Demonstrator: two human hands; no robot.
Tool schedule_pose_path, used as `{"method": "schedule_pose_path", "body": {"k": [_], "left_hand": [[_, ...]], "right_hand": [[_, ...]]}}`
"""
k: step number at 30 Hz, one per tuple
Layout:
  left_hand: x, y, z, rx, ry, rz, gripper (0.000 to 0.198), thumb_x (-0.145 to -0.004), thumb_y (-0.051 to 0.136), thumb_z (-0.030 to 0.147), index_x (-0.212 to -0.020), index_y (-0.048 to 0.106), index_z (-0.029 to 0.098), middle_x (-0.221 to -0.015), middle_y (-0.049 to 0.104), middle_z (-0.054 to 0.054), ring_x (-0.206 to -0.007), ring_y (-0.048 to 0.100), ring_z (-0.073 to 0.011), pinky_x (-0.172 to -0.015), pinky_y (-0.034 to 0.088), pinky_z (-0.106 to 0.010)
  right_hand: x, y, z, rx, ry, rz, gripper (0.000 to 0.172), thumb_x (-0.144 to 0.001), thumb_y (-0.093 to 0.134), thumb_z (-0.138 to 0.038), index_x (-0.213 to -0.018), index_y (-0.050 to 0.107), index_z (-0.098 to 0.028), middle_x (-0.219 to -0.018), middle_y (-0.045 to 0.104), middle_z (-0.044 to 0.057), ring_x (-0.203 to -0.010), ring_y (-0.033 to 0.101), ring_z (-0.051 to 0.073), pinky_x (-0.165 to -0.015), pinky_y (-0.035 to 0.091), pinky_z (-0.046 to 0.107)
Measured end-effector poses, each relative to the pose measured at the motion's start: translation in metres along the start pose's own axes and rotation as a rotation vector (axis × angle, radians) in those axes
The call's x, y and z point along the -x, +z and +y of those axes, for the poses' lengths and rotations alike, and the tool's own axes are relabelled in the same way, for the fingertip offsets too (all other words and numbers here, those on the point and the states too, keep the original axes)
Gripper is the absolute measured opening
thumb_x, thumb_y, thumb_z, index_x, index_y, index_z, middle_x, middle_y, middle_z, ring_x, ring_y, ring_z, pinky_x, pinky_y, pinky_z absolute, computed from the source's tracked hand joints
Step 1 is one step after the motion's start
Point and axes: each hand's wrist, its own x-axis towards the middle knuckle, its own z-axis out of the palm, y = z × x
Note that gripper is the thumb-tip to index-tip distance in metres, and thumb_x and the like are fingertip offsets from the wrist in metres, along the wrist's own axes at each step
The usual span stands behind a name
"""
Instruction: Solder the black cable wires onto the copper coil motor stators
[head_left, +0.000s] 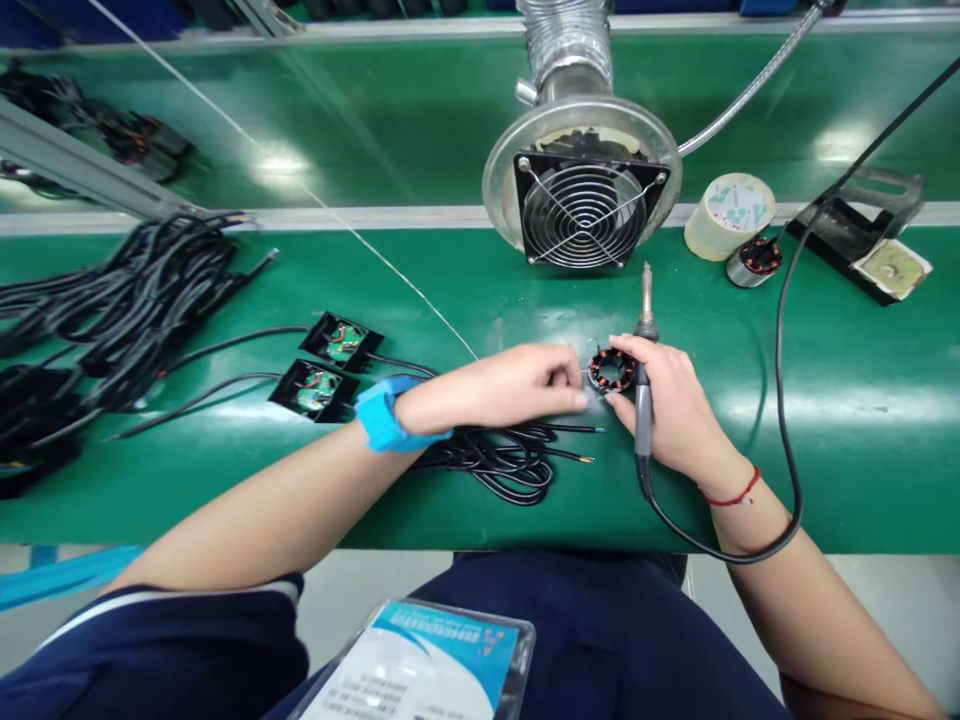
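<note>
My right hand is closed around a soldering iron, whose tip points away from me. Its thumb and forefinger also pinch a small motor stator, a ring with copper windings. Just left of the stator is my left hand, slightly blurred, with curled fingers and the thumb close to the rim. What those fingers hold, if anything, is hidden. A thin pale wire slants down from the upper left and disappears behind this hand. Below it lies a coil of black cables with bared coloured ends.
Two black housings with green circuit boards lie left, near a heap of black cables. A fume extractor fan hangs ahead. At right stand a tape roll, another stator and an iron stand with sponge. The iron's cord loops over my right forearm.
</note>
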Motion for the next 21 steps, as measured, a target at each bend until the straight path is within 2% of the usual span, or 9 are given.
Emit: {"method": "schedule_pose_path", "body": {"k": [3, 5, 7, 9, 11, 14, 17, 21], "left_hand": [[0.014, 0.012, 0.004, -0.397, 0.058, -0.169, 0.012, -0.086, 0.066, 0.025, -0.095, 0.065, 0.017, -0.096, 0.065, -0.004, -0.078, 0.057, -0.0164, -0.065, 0.036, -0.027], [0.020, 0.015, 0.008, -0.471, 0.083, -0.144, 0.007, -0.089, 0.061, 0.020, -0.093, 0.066, 0.017, -0.095, 0.066, -0.004, -0.079, 0.059, -0.0170, -0.065, 0.036, -0.028], [0.024, 0.012, 0.012, -0.401, 0.102, -0.001, 0.009, -0.092, 0.057, 0.019, -0.089, 0.066, 0.016, -0.089, 0.066, -0.003, -0.077, 0.059, -0.0160, -0.067, 0.039, -0.027], [0.029, 0.004, 0.013, -0.225, 0.108, 0.162, 0.012, -0.092, 0.057, 0.023, -0.087, 0.065, 0.016, -0.082, 0.063, -0.001, -0.070, 0.055, -0.0126, -0.065, 0.040, -0.026], [0.033, -0.004, 0.012, -0.018, 0.099, 0.243, 0.014, -0.091, 0.059, 0.028, -0.086, 0.065, 0.016, -0.074, 0.058, 0.002, -0.059, 0.047, -0.0091, -0.059, 0.038, -0.023], [0.037, -0.010, 0.010, 0.160, 0.065, 0.259, 0.015, -0.087, 0.061, 0.030, -0.084, 0.064, 0.016, -0.065, 0.049, 0.005, -0.053, 0.039, -0.0076, -0.052, 0.034, -0.022], [0.036, -0.009, 0.009, 0.188, 0.073, 0.253, 0.013, -0.086, 0.061, 0.028, -0.082, 0.062, 0.016, -0.064, 0.047, 0.005, -0.055, 0.038, -0.0076, -0.053, 0.034, -0.022], [0.034, -0.005, 0.008, 0.183, 0.104, 0.255, 0.013, -0.085, 0.061, 0.028, -0.080, 0.061, 0.016, -0.066, 0.048, 0.005, -0.056, 0.039, -0.0071, -0.054, 0.034, -0.022]], "right_hand": [[0.000, -0.006, 0.002, -0.079, -0.012, 0.063, 0.058, -0.089, 0.068, -0.035, -0.139, 0.042, -0.022, -0.131, 0.065, 0.014, -0.120, 0.062, 0.032, -0.102, 0.048, 0.053], [0.001, -0.009, -0.001, -0.113, 0.024, 0.149, 0.053, -0.090, 0.067, -0.031, -0.137, 0.044, -0.025, -0.126, 0.068, 0.011, -0.117, 0.065, 0.029, -0.101, 0.050, 0.052], [0.002, -0.011, -0.010, -0.154, 0.074, 0.221, 0.047, -0.091, 0.064, -0.024, -0.134, 0.046, -0.027, -0.116, 0.071, 0.007, -0.111, 0.068, 0.026, -0.099, 0.053, 0.050], [0.003, -0.011, -0.024, -0.247, 0.127, 0.253, 0.045, -0.092, 0.061, -0.019, -0.133, 0.046, -0.029, -0.110, 0.072, 0.004, -0.102, 0.071, 0.023, -0.093, 0.057, 0.046], [0.003, -0.009, -0.040, -0.371, 0.165, 0.264, 0.047, -0.092, 0.059, -0.015, -0.134, 0.044, -0.030, -0.108, 0.070, 0.002, -0.095, 0.073, 0.019, -0.087, 0.061, 0.041], [-0.003, -0.004, -0.060, -0.496, 0.181, 0.285, 0.049, -0.091, 0.059, -0.011, -0.133, 0.043, -0.031, -0.107, 0.069, 0.001, -0.092, 0.073, 0.016, -0.084, 0.063, 0.036], [-0.011, 0.001, -0.072, -0.564, 0.179, 0.319, 0.047, -0.091, 0.060, -0.009, -0.130, 0.045, -0.030, -0.102, 0.069, 0.000, -0.091, 0.072, 0.013, -0.083, 0.062, 0.033], [-0.016, 0.006, -0.074, -0.661, 0.231, 0.344, 0.041, -0.091, 0.060, -0.011, -0.126, 0.047, -0.029, -0.097, 0.068, -0.001, -0.091, 0.070, 0.013, -0.083, 0.060, 0.032]]}}
